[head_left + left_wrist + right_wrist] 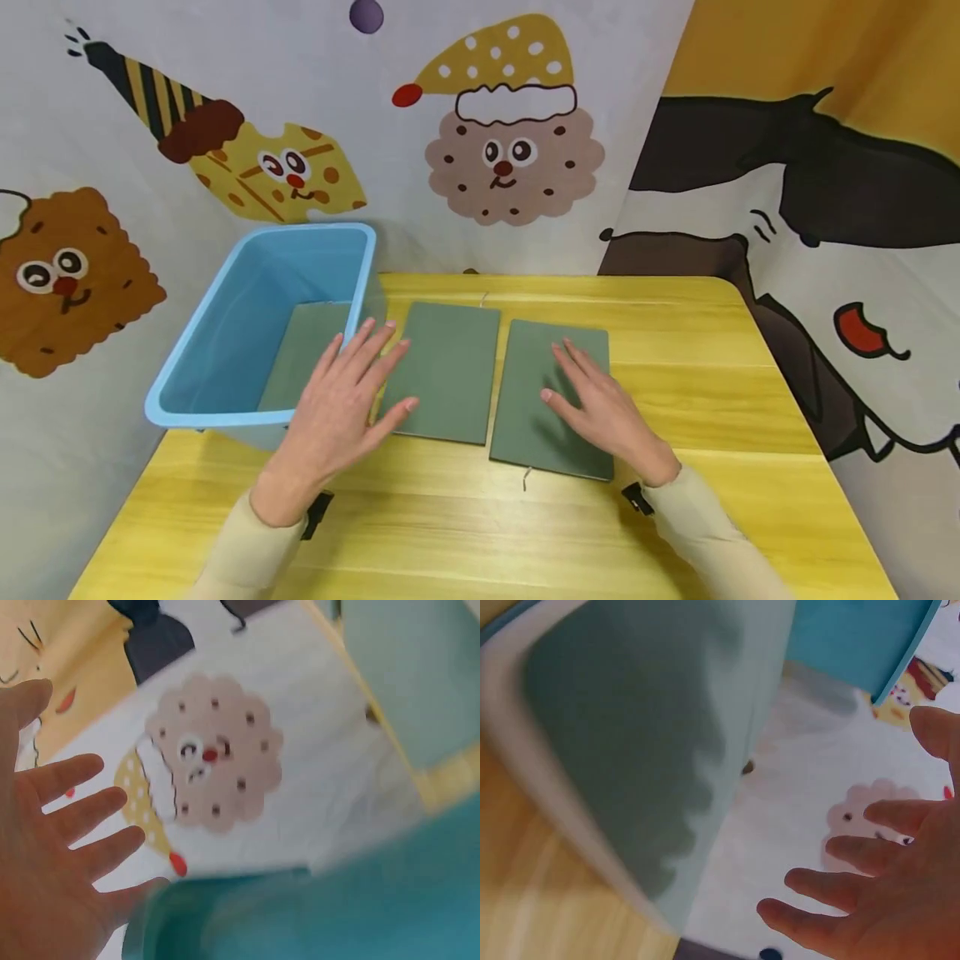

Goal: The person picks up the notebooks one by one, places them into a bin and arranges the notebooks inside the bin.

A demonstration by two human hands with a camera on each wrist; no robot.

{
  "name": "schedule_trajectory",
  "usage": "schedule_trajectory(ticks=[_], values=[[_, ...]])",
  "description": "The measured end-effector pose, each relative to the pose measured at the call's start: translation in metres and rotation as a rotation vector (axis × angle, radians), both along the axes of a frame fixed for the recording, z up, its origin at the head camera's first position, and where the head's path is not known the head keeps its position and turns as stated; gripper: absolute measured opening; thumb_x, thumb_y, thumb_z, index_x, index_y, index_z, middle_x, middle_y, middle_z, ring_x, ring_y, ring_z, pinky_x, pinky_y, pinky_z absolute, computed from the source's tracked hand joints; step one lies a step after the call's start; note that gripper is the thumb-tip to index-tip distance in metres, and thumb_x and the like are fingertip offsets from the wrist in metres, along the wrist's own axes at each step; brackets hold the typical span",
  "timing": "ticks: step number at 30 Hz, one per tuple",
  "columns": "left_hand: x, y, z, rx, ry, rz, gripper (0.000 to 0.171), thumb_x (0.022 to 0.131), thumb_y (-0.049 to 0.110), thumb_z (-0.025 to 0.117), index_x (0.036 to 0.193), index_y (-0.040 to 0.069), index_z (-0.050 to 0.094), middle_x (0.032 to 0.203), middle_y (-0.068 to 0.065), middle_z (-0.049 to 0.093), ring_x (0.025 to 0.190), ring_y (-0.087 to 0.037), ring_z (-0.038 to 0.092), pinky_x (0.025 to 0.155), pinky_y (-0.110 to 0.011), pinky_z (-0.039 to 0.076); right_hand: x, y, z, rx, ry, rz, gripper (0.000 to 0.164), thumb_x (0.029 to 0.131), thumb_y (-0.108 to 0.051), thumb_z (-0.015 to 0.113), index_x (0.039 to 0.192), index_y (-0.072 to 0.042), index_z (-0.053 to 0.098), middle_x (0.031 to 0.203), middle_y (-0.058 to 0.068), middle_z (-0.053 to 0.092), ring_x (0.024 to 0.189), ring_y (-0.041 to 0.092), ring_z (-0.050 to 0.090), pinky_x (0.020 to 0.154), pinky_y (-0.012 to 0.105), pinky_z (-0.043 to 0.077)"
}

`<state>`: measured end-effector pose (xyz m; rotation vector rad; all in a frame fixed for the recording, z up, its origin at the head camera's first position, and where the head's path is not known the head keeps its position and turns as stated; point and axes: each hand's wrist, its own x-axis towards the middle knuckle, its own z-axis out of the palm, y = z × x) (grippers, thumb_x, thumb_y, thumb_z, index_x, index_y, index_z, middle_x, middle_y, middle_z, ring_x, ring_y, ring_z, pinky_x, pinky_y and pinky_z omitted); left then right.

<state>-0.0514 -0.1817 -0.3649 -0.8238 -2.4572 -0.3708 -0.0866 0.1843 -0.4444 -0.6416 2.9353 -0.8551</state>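
Two green notebooks lie side by side on the table, the left one [450,375] and the right one [525,417], each with a thin ribbon poking out. My right hand [603,408] hovers above the right notebook, fingers spread; its shadow falls on the cover [630,735] in the right wrist view. My left hand [333,408] overlaps the near right corner of a blue plastic bin [187,350], its fingers stretched toward the left notebook. Inside the bin lies another flat green piece like the notebooks [300,346], partly covered by that hand. Neither hand holds anything.
The wooden table [675,333] backs onto a cloth [405,167] printed with cartoon food faces. More printed cloth hangs along the right side. A black strap [317,512] shows at the left wrist, and another dark piece [637,498] at the right.
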Motion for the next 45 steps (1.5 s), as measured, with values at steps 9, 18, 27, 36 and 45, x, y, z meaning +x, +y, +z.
schedule_trajectory(ticks=[9,18,27,36,45], values=[[-0.003,0.052,-0.034,-0.051,-0.187,-0.069,0.084,0.104,0.071,0.024,0.156,0.008,0.045,0.167,-0.015,0.032,0.152,-0.041,0.03,0.117,-0.067,0.028,0.004,0.039,-0.017,0.006,-0.093,-0.12,0.082,0.105,-0.055,0.053,0.166,-0.008,0.024,0.169,0.026,0.015,0.153,0.049,0.021,0.115,0.068,0.029],[-0.022,0.102,-0.068,-0.209,-0.518,-0.118,0.089,0.098,0.072,0.048,0.165,0.015,0.03,0.173,-0.01,0.011,0.158,-0.034,0.012,0.12,-0.066,0.021,0.001,0.057,-0.03,0.039,-0.163,-0.186,0.09,0.104,-0.061,0.049,0.164,0.0,0.022,0.165,0.037,0.015,0.148,0.055,0.025,0.113,0.07,0.03],[-0.039,0.118,-0.092,-0.351,-0.733,-0.154,0.094,0.093,0.069,0.063,0.164,0.016,0.032,0.172,-0.012,0.015,0.157,-0.039,0.013,0.118,-0.07,0.022,-0.004,0.054,-0.033,0.106,-0.233,-0.189,0.089,0.104,-0.059,0.051,0.161,0.005,0.027,0.158,0.04,0.029,0.146,0.056,0.028,0.115,0.068,0.029],[-0.038,0.122,-0.102,-0.452,-0.722,-0.177,0.09,0.09,0.065,0.07,0.161,0.017,0.041,0.171,-0.011,0.023,0.154,-0.034,0.028,0.116,-0.067,0.029,-0.004,0.038,-0.032,0.151,-0.146,-0.197,0.081,0.101,-0.045,0.064,0.154,0.01,0.039,0.146,0.043,0.044,0.134,0.055,0.047,0.105,0.065,0.043],[-0.036,0.124,-0.102,-0.458,-0.659,-0.183,0.09,0.088,0.064,0.07,0.159,0.014,0.044,0.169,-0.015,0.027,0.151,-0.037,0.034,0.115,-0.064,0.034,-0.011,0.027,-0.027,0.043,-0.215,-0.281,0.084,0.097,-0.041,0.066,0.155,0.012,0.035,0.144,0.043,0.046,0.131,0.055,0.048,0.103,0.065,0.044]])
